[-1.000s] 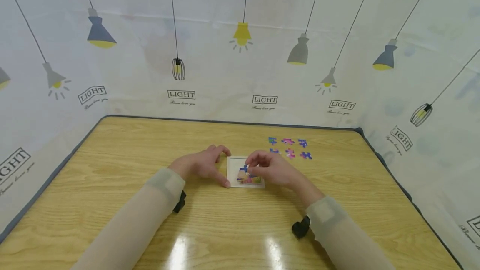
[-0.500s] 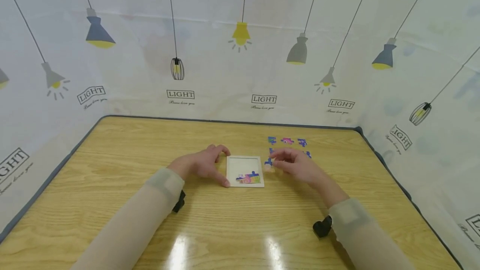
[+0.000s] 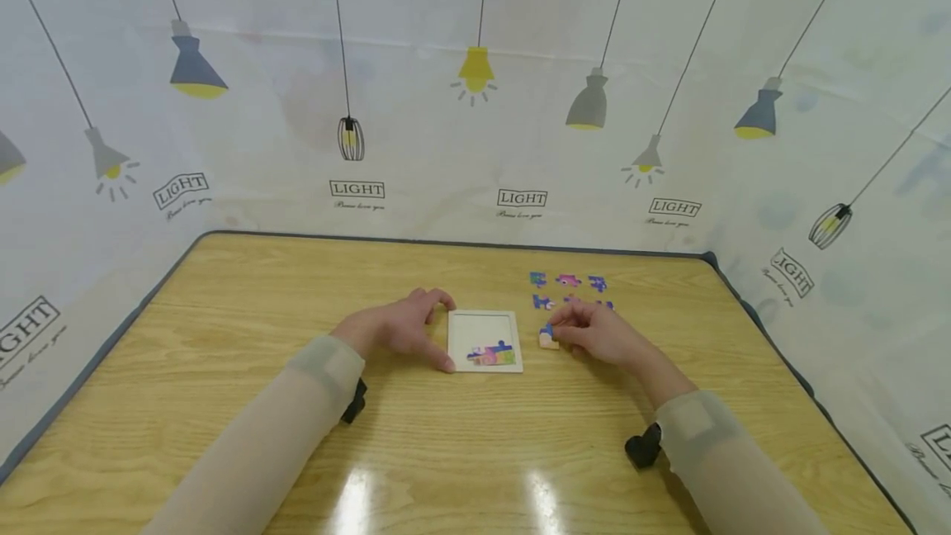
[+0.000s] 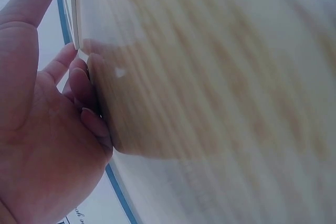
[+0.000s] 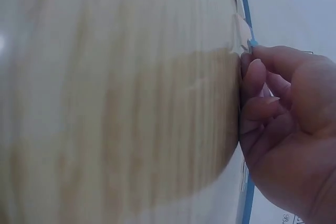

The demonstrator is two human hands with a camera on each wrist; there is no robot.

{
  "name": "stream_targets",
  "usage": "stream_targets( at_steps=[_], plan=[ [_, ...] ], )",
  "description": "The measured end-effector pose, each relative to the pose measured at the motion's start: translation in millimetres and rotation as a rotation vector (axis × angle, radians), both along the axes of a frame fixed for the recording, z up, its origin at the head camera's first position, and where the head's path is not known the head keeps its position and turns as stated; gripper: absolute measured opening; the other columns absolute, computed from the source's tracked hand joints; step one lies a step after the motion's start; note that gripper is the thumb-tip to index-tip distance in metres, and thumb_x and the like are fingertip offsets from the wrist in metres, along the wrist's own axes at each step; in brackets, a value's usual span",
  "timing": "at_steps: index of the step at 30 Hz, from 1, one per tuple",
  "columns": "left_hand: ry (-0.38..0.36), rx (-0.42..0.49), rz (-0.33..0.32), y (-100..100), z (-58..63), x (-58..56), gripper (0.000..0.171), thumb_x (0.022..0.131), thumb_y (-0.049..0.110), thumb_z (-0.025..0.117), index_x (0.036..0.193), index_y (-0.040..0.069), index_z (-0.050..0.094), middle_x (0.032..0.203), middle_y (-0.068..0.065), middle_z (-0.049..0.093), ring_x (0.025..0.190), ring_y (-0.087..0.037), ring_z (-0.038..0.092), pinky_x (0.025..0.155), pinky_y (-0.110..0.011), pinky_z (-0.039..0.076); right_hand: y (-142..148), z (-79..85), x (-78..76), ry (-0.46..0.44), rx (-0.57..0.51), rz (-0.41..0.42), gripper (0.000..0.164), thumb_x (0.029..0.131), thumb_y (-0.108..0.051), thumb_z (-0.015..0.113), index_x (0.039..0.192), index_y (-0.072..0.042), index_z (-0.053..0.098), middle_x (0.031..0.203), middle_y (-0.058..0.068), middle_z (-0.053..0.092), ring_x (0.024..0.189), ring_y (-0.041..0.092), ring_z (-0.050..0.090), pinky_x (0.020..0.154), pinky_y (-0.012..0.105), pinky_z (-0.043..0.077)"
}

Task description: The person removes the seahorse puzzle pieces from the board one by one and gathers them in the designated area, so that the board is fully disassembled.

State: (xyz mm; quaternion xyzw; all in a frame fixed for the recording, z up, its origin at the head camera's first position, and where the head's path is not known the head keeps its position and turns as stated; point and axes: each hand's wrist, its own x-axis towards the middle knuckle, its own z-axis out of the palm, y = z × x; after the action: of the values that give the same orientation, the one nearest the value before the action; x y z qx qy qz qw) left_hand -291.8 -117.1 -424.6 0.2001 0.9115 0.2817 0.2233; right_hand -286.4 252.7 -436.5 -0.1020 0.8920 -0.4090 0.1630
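Note:
A white square puzzle tray (image 3: 483, 319) lies on the table. Joined puzzle pieces (image 3: 492, 353) fill part of its bottom right. My left hand (image 3: 404, 324) holds the tray at its left side, thumb at the near corner and index finger at the far one. To the right of the tray, my right hand (image 3: 600, 335) pinches a blue and peach puzzle piece (image 3: 548, 338) low over the table; whether the piece touches the wood cannot be told. In the right wrist view, thumb and index finger meet at the piece (image 5: 244, 32), with the other fingers curled in.
Loose puzzle pieces lie in two rows behind the right hand, among them a pink one (image 3: 568, 280) and a blue one (image 3: 598, 283). The right hand partly covers the nearer row. A wooden table (image 3: 416, 452) meets a lamp-printed wall cloth (image 3: 416, 106) at the back.
My right hand has carried the blue and peach puzzle piece from over the tray to the table right of it, and the piece has turned. The left hand has stayed at the tray.

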Motion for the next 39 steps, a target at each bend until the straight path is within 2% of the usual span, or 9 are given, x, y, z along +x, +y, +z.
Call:
stream_targets(
  at_steps=[5,9,14,18,23,32,39],
  plan=[
    [0.004,-0.005,0.000,-0.1,-1.0,-0.3,0.097,0.079,0.055,0.097,0.154,0.026,0.044,0.134,-0.013,0.050,0.123,-0.030,0.053,0.112,-0.053,0.044,-1.1,-2.4,-1.2,0.040,0.014,0.022,0.020,0.113,-0.024,0.064,0.126,-0.010,0.070,0.093,0.005,0.066,0.077,0.018,0.060,0.069,0.029,0.052],
    [-0.003,-0.007,-0.003,0.7,-0.2,0.7,0.097,0.079,0.057,0.096,0.155,0.027,0.044,0.135,-0.012,0.050,0.123,-0.030,0.052,0.113,-0.053,0.043,0.9,-4.7,-1.0,0.017,-0.002,0.011,0.022,0.113,-0.026,0.063,0.128,-0.010,0.069,0.093,0.006,0.065,0.076,0.018,0.059,0.067,0.029,0.050],
    [-0.004,-0.014,-0.001,1.3,0.5,1.3,0.097,0.079,0.057,0.096,0.155,0.027,0.044,0.133,-0.012,0.050,0.121,-0.029,0.052,0.110,-0.052,0.043,1.0,-2.4,0.5,-0.005,0.010,0.003,0.033,0.105,-0.033,0.076,0.129,-0.012,0.068,0.108,0.006,0.065,0.090,0.022,0.058,0.076,0.033,0.050],
    [0.006,-0.023,-0.002,1.4,0.2,1.2,0.097,0.080,0.057,0.096,0.155,0.027,0.044,0.131,-0.012,0.050,0.119,-0.029,0.052,0.108,-0.052,0.044,-1.6,0.1,1.7,0.018,0.045,0.019,0.035,0.100,-0.034,0.082,0.126,-0.013,0.070,0.110,0.007,0.064,0.099,0.024,0.055,0.084,0.037,0.047],
    [0.006,-0.024,0.000,2.0,0.1,1.1,0.096,0.080,0.057,0.096,0.155,0.026,0.044,0.131,-0.012,0.050,0.119,-0.030,0.052,0.109,-0.052,0.044,-4.0,-0.1,2.1,0.046,0.077,0.016,0.029,0.103,-0.030,0.078,0.126,-0.015,0.071,0.110,0.006,0.064,0.101,0.023,0.056,0.088,0.037,0.046],
    [0.002,-0.018,0.003,1.7,0.4,0.7,0.096,0.080,0.055,0.096,0.155,0.026,0.044,0.131,-0.012,0.050,0.119,-0.030,0.052,0.109,-0.052,0.043,-7.3,-2.3,1.4,0.059,0.056,-0.004,0.029,0.105,-0.027,0.076,0.127,-0.010,0.068,0.103,0.005,0.063,0.092,0.021,0.055,0.081,0.034,0.045],
    [-0.001,-0.016,0.002,2.2,-0.5,0.1,0.096,0.080,0.054,0.097,0.155,0.027,0.044,0.132,-0.012,0.049,0.120,-0.030,0.051,0.111,-0.053,0.043,-6.8,-5.2,-0.6,0.070,0.074,-0.015,0.031,0.104,-0.030,0.077,0.128,-0.011,0.069,0.102,0.004,0.062,0.091,0.021,0.055,0.081,0.035,0.045]
  ],
)
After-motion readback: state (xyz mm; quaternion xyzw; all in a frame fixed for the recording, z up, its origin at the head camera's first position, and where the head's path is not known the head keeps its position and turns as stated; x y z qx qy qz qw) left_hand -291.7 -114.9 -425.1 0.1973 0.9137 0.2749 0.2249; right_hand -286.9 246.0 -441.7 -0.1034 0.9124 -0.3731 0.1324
